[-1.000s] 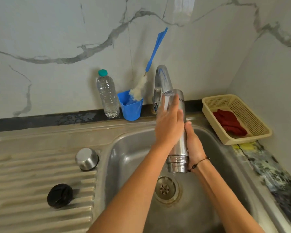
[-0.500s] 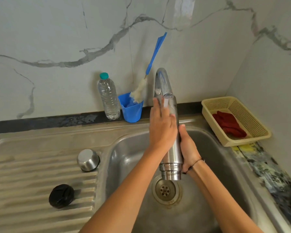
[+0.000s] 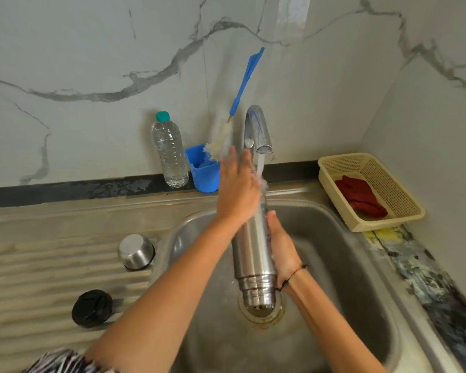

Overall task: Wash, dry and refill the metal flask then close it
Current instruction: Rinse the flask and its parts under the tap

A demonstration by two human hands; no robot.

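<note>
The flask point(image 3: 253, 254) is mid-wash under the running tap point(image 3: 257, 130), mouth down. The left hand point(image 3: 237, 189) rubs it with straight fingers; the right hand point(image 3: 281, 249) grips its side. Drying, refilling and closing remain.

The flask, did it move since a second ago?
Yes. The flask dropped lower toward the drain, mouth down, and the left hand slid up its top end under the tap water. The right hand still holds its side. Both caps stayed put.
</note>
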